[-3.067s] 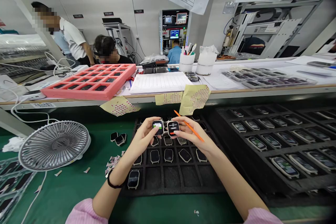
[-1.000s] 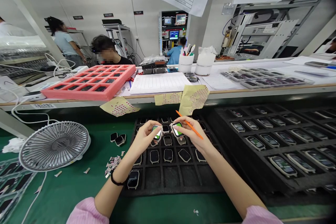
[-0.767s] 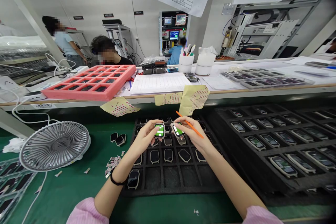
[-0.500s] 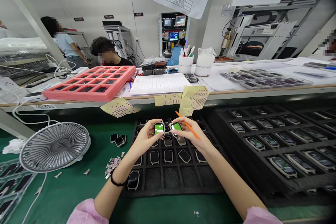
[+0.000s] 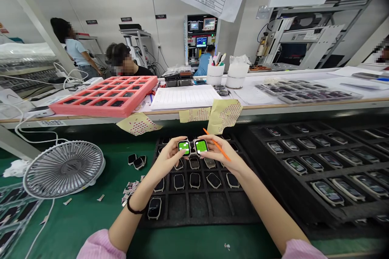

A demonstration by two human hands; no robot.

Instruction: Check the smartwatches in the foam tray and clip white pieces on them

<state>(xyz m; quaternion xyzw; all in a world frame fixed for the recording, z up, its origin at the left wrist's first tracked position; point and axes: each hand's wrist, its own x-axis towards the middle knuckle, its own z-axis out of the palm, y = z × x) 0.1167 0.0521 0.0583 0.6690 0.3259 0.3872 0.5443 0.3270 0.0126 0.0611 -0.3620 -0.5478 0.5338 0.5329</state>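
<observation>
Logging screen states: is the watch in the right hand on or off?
On: the watch in the right hand glows green with white patches.

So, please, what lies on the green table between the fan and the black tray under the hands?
In the head view, dark watches and a pile of small scraps lie there.

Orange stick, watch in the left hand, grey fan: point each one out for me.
Orange stick point(image 5: 218, 145): head view, middle of its shaft.
Watch point(image 5: 183, 145) in the left hand point(image 5: 168, 154): head view, its lit screen.
Grey fan point(image 5: 73, 167): head view, hub of its grille.
</observation>
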